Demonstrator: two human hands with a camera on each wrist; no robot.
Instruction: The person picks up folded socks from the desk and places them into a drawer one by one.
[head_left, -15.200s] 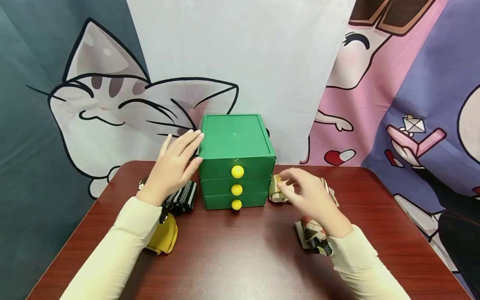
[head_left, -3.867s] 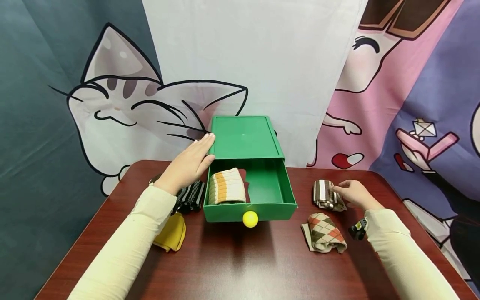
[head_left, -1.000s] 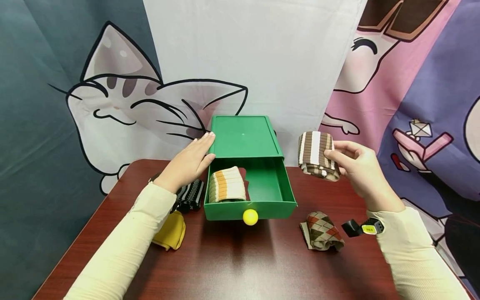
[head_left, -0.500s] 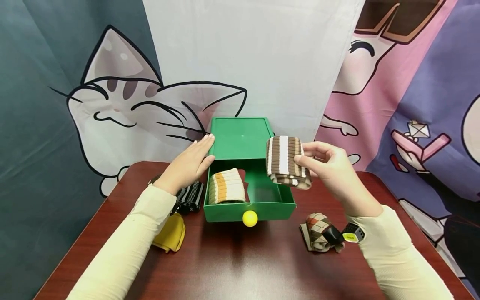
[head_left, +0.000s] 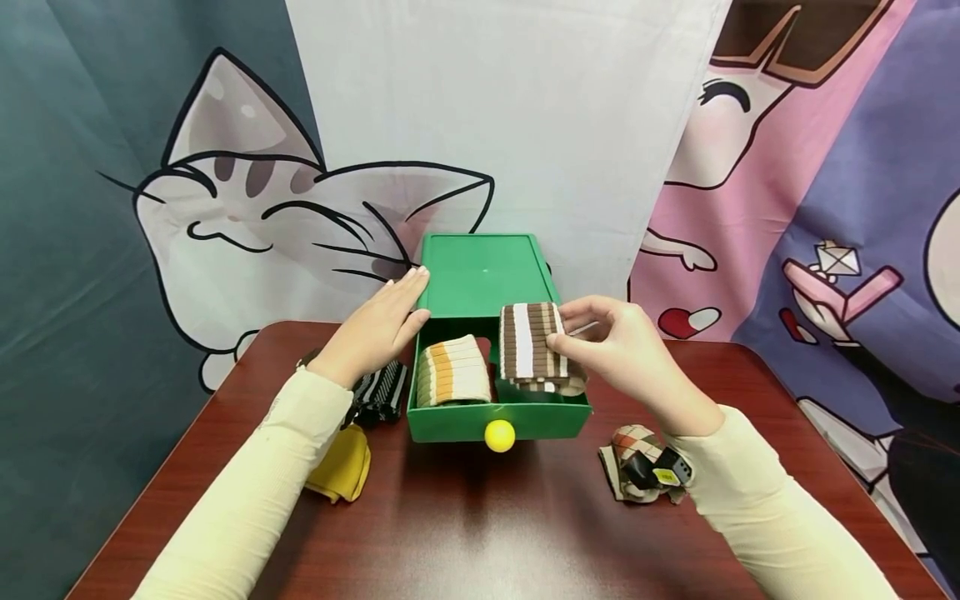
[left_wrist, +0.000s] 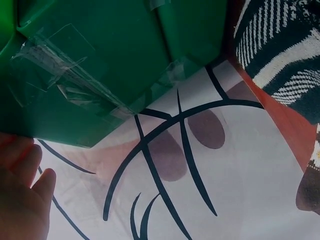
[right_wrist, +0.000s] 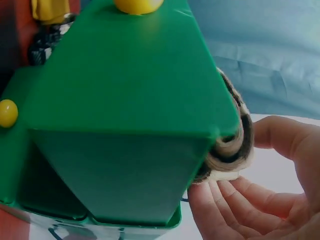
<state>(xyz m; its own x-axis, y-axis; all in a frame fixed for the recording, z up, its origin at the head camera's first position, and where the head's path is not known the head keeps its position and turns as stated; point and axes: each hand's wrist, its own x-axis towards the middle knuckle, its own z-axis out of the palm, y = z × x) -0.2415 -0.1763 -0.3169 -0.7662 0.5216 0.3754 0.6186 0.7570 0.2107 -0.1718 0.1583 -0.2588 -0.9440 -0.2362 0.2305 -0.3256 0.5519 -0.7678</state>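
Note:
My right hand (head_left: 622, 350) pinches a rolled pair of brown-and-white striped socks (head_left: 525, 342) by its right side, over the right half of the pulled-out top drawer (head_left: 450, 425). In the right wrist view the roll shows past the drawer's edge, between thumb and fingers (right_wrist: 270, 200). A cream-and-orange striped sock roll (head_left: 453, 371) lies in the drawer's left half, with a dark red cloth (head_left: 484, 346) partly hidden behind it. Fingers straight, my left hand (head_left: 371, 333) rests against the upper left side of the green drawer cabinet (head_left: 483, 275).
Left of the cabinet lie a black-and-white striped sock roll (head_left: 381, 390) and a folded yellow cloth (head_left: 343, 467). An argyle sock roll (head_left: 636, 438) sits under my right wrist. A yellow knob (head_left: 500, 436) juts from the drawer front.
Earlier the cabinet was shut; its top drawer now stands out with socks in it. My right hand has lifted the brown striped socks off the table and carried them left, then lower, over the drawer.

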